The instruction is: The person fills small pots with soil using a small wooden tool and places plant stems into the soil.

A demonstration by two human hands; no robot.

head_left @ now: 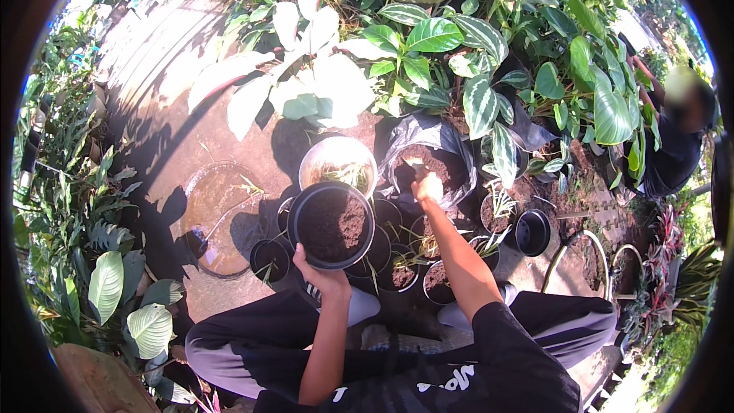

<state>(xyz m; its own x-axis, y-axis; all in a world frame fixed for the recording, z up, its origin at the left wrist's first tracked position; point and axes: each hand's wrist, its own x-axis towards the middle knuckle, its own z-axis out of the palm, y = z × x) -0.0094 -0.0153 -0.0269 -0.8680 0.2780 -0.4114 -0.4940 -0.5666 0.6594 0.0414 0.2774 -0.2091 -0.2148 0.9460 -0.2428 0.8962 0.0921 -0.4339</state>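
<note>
My left hand (327, 279) grips a round black plant pot (336, 265) by its near left side. Dark soil (332, 222) fills much of the pot, which is held above several smaller pots. My right hand (430, 186) reaches into an open dark plastic bag (399, 135) of soil, its fingers closed. A small pale thing (414, 161) shows at the fingertips; its kind is unclear. Just behind the held pot stands a white bucket (307, 160) with thin grassy plants (345, 172) in it.
Small black pots with soil and seedlings crowd before my crossed legs, one (269, 261) at the left. Another black pot (533, 232) stands right. A round water-filled basin (200, 206) lies left. Leafy plants (436, 34) hang over the far side. Another person (677, 149) is at the far right.
</note>
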